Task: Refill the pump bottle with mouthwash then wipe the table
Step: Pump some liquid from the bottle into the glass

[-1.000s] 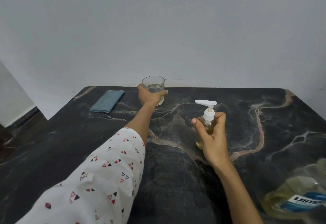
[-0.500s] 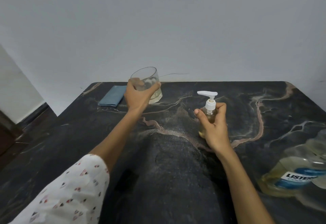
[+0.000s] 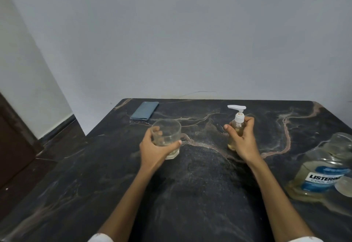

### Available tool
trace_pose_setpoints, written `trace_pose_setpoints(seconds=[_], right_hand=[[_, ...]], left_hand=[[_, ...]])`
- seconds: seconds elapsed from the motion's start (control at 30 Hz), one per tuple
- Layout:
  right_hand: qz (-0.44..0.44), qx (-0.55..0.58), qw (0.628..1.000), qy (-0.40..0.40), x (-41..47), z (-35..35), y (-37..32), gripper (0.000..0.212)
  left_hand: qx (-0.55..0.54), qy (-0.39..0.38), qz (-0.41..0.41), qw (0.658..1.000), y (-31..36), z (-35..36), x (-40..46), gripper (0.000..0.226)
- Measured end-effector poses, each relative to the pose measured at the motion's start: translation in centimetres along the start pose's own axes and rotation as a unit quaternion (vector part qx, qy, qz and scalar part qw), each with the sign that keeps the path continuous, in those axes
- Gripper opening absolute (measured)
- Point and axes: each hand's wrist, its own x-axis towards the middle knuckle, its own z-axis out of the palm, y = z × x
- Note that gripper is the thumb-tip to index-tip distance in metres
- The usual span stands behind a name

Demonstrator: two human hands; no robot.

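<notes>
Nearer now, left hand [image 3: 155,147] holds glass [image 3: 167,138] of pale liquid.

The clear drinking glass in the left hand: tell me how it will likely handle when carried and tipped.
The clear drinking glass looks rigid and breakable, so a knock on the dark marble table could chip it. It holds only a shallow pale liquid, so it is probably light. Its smooth wall may be slippery, though the left hand wraps it well.

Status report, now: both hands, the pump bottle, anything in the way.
Left hand grips glass. Right hand holds pump bottle, pump on, standing on table. Mouthwash bottle right, blue cloth far left; nothing between.
</notes>
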Motion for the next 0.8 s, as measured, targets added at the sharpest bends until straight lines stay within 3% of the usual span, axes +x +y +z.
trace_pose_setpoints(seconds=[0.6,0.8], right_hand=[[0.004,-0.028,1.000,-0.001,0.3,-0.2,1.1,0.039],[-0.023,-0.082,0.996,-0.027,0.2,-0.7,1.7,0.053]], left_hand=[[-0.026,-0.015,0.009,1.000,-1.2,2.3,-0.6,0.075],[-0.051,-0.053,-0.007,0.997,-1.8,2.3,-0.5,0.099]])
